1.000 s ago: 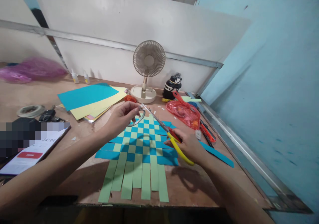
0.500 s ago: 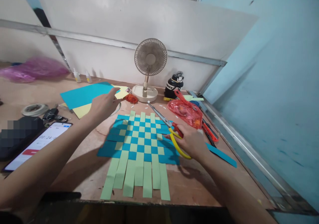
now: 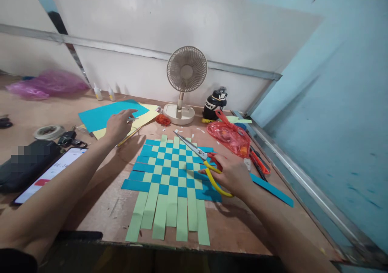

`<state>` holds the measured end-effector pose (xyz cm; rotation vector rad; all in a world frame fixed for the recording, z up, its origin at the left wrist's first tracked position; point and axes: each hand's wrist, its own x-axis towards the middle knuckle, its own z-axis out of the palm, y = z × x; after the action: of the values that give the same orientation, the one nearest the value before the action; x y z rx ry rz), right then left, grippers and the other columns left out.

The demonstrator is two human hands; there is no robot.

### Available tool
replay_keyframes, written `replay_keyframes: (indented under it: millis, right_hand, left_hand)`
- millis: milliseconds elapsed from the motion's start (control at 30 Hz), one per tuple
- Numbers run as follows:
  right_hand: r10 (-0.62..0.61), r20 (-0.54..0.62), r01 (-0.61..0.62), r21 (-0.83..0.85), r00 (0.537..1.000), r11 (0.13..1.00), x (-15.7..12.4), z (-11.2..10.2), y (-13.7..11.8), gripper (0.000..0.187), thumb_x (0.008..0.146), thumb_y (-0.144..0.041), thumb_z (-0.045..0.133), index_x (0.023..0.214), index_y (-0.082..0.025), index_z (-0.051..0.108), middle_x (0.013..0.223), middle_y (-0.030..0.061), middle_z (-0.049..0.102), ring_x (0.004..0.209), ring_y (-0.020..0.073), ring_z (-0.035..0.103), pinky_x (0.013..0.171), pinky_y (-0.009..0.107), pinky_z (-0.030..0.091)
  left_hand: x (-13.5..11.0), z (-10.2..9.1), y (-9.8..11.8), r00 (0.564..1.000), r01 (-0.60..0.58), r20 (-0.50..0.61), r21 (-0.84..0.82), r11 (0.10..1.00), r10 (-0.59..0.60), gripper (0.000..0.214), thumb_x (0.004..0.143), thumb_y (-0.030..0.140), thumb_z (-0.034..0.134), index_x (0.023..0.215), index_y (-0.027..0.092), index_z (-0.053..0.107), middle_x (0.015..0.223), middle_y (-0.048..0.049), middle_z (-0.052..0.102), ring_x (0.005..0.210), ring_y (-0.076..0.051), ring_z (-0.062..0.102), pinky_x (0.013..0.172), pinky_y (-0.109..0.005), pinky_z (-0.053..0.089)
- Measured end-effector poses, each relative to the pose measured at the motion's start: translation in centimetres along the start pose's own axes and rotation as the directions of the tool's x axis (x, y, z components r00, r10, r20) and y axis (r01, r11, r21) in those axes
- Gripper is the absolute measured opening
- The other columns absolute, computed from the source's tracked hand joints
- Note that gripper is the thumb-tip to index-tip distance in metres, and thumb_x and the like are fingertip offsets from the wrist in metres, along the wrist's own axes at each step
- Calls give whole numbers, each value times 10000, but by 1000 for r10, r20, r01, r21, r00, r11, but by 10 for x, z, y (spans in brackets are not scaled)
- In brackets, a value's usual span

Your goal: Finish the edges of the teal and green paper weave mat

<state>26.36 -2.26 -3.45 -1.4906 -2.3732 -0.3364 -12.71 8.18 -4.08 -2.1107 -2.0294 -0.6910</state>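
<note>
A woven paper mat [image 3: 169,168] of blue and pale green strips lies flat on the wooden table, its green strip ends [image 3: 169,218] reaching toward the front edge. My right hand [image 3: 235,176] grips scissors [image 3: 209,166] with yellow and red handles; the blades point up and left over the mat's far right corner, nearly closed. My left hand [image 3: 117,124] is off the mat to the left, over a blue sheet [image 3: 106,114] stacked on yellow sheets [image 3: 145,117]. Its fingertips are pinched on a small pale scrap.
A small fan [image 3: 185,79], a black bottle [image 3: 215,101] and a red plastic bag [image 3: 228,137] stand behind the mat. A phone [image 3: 51,172], tape roll [image 3: 48,132] and keys lie left. A blue strip [image 3: 271,189] and red cutter [image 3: 259,161] lie right, by the blue wall.
My left hand left the mat's far edge, where it pinched a strip end at the scissor blades, and moved left over the paper sheets. The scissors stayed over the mat.
</note>
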Motion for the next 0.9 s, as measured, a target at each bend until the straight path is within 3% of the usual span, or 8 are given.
replay_keyframes:
  millis: [100, 200, 400, 533, 633, 733, 800, 900]
  right_hand:
    - [-41, -54, 38, -40, 998, 998, 0, 0, -2, 660, 841, -719, 431, 1036, -144, 691, 807, 106, 724, 728, 236, 660, 593, 299, 395]
    - [-65, -68, 60, -69, 996, 996, -1, 0, -3, 646, 872, -690, 406, 1015, -131, 696, 817, 127, 719, 779, 240, 660, 622, 292, 415]
    - [-91, -77, 78, -167, 993, 983, -1, 0, 0, 649, 856, -699, 425, 934, -118, 703, 804, 143, 708, 757, 240, 653, 601, 288, 407]
    - [-74, -56, 64, -157, 996, 986, -1, 0, -1, 625, 866, -676, 432, 990, -126, 699, 800, 132, 712, 771, 243, 657, 596, 287, 401]
    - [-40, -29, 36, -138, 999, 990, -1, -1, -3, 615, 866, -672, 431, 1009, -135, 696, 795, 132, 713, 790, 251, 658, 604, 290, 401]
    - [-36, -23, 33, -131, 999, 991, 0, -1, -4, 617, 863, -675, 428, 1003, -138, 697, 785, 129, 711, 764, 252, 653, 597, 299, 396]
    - [-59, -41, 53, -142, 997, 988, 0, -1, -3, 640, 860, -686, 421, 987, -125, 701, 785, 133, 709, 724, 247, 648, 581, 304, 384]
    - [-112, -59, 100, -177, 992, 979, -1, -1, -1, 650, 863, -692, 411, 939, -118, 706, 789, 132, 711, 685, 237, 640, 570, 308, 362]
  left_hand:
    - [0, 6, -7, 975, -30, 221, 144, 989, -3, 381, 815, 226, 494, 1161, 256, 650, 1169, -80, 668, 1130, -285, 573, 1012, -432, 319]
    - [-2, 5, -4, 953, -89, 300, 144, 986, 42, 290, 783, 319, 577, 1037, 283, 713, 1201, -74, 645, 1182, -327, 509, 1073, -547, 182]
    - [-6, -12, 28, 988, -117, 132, 289, 950, 82, 325, 880, 349, 466, 1048, 240, 722, 1160, -111, 619, 1150, -306, 502, 1081, -504, 186]
    - [-8, -3, 20, 992, -111, 103, 352, 929, 79, 325, 829, 197, 483, 1050, 214, 722, 1195, -133, 610, 1175, -328, 486, 1101, -539, 111]
    - [-8, 10, 1, 986, -93, 158, 226, 970, 58, 344, 845, 257, 495, 1123, 280, 694, 1210, -102, 623, 1162, -315, 510, 1091, -542, 174]
    - [-4, 8, -1, 999, -34, 40, 96, 995, 30, 353, 845, 437, 530, 1103, 281, 712, 1243, -105, 610, 1198, -326, 490, 1077, -512, 255]
    - [-2, -3, 12, 998, 50, -22, -120, 991, -53, 387, 853, 507, 502, 1018, 259, 749, 1206, -113, 632, 1172, -323, 515, 1038, -477, 335]
    - [-4, -25, 43, 951, 172, 309, -474, 864, -20, 527, 834, 669, 436, 908, 274, 777, 1183, -69, 669, 1076, -299, 591, 921, -398, 456]
